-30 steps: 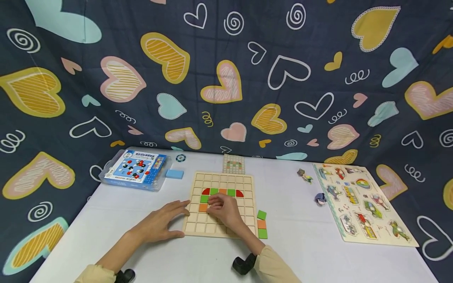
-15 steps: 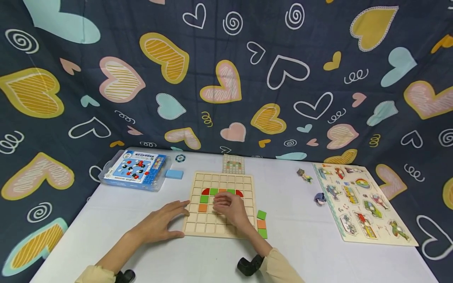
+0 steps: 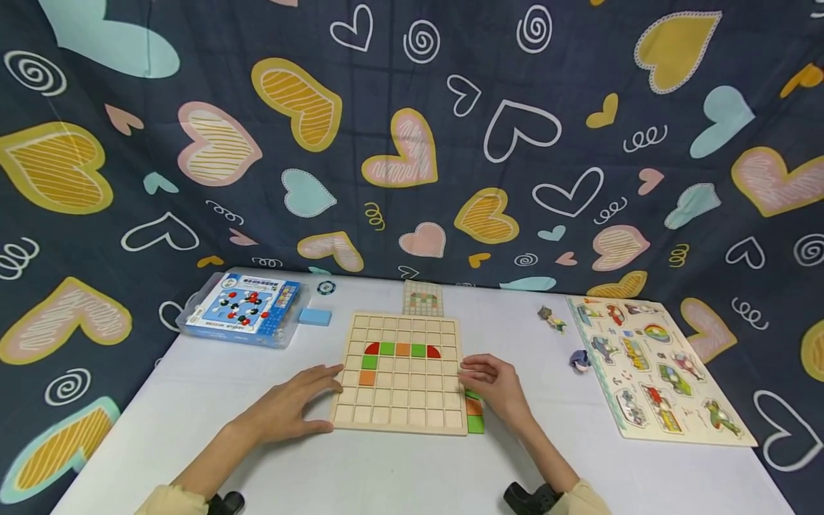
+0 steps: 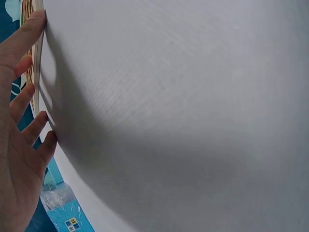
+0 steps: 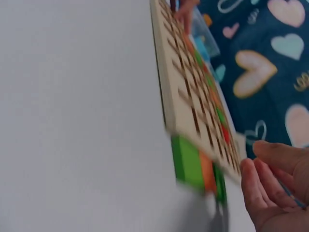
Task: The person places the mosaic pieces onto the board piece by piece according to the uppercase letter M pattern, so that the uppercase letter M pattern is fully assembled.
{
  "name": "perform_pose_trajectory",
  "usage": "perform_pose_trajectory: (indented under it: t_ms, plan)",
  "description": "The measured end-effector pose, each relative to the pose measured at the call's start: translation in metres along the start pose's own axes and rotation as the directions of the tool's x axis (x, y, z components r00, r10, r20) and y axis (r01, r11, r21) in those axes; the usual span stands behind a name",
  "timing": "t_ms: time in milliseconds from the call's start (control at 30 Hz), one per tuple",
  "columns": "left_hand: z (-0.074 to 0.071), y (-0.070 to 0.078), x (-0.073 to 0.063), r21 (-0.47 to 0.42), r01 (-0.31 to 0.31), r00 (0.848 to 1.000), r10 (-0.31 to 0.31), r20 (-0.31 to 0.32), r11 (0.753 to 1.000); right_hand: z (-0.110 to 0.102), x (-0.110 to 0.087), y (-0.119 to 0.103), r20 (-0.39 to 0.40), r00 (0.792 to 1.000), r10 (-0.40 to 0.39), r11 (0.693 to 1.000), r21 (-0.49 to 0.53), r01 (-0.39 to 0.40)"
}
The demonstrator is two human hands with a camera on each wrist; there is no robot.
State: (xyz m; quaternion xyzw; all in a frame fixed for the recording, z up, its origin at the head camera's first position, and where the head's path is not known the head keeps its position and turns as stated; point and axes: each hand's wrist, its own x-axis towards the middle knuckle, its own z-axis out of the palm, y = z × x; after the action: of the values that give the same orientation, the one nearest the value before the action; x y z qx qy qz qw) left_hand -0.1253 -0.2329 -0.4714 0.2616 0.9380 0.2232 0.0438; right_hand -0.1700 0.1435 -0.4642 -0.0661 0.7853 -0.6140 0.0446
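Note:
A wooden grid board (image 3: 399, 408) lies on the table between my hands. Across its upper part runs a row with a rounded red piece (image 3: 372, 349) at the left, green and orange tiles, and another rounded red piece (image 3: 433, 352) at the right. Below the left one sit a green tile (image 3: 369, 362) and an orange tile (image 3: 367, 378). My left hand (image 3: 292, 404) rests with spread fingers at the board's left edge. By the right edge, my right hand (image 3: 498, 386) hovers with bent, empty fingers, partly covering a green tile; an orange tile (image 3: 474, 407) and another green tile (image 3: 476, 424) show below.
Behind the board lies a small pattern card (image 3: 423, 298). A boxed molecule kit (image 3: 241, 307), a blue block (image 3: 315, 317) and a round chip (image 3: 326, 287) are at the back left. Right of centre are two small figurines (image 3: 579, 361) and a picture puzzle board (image 3: 663, 372).
My right hand has lifted off the board's middle and moved right to the loose tiles, uncovering the cells near the orange tile. The left hand stays at the left edge.

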Motion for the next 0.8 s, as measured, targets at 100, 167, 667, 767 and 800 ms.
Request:
perform_pose_trajectory:
  t_ms: [100,167,667,767,800]
  plan:
    - [-0.001,0.000,-0.001,0.006,-0.007,1.000,0.007,-0.010,1.000,-0.019,-0.008,0.005,-0.021,0.999,0.032,0.999,-0.030,-0.033]
    - [-0.001,-0.001,-0.002,0.008,-0.011,1.000,0.011,-0.015,1.000,-0.028,-0.014,0.009,-0.024,0.998,0.052,0.998,-0.034,-0.053]
    - [0.000,-0.001,-0.001,-0.012,-0.012,1.000,0.012,0.001,1.000,-0.025,-0.007,0.018,0.006,0.999,0.047,0.997,-0.068,-0.047]
    - [0.000,0.000,0.000,-0.015,-0.013,1.000,0.013,-0.003,1.000,-0.027,-0.001,0.019,0.009,1.000,0.013,0.989,-0.148,-0.011]
    - [0.000,0.000,0.000,-0.013,-0.015,1.000,0.015,-0.004,1.000,-0.028,0.001,0.019,0.015,1.000,0.005,0.985,-0.171,-0.003]
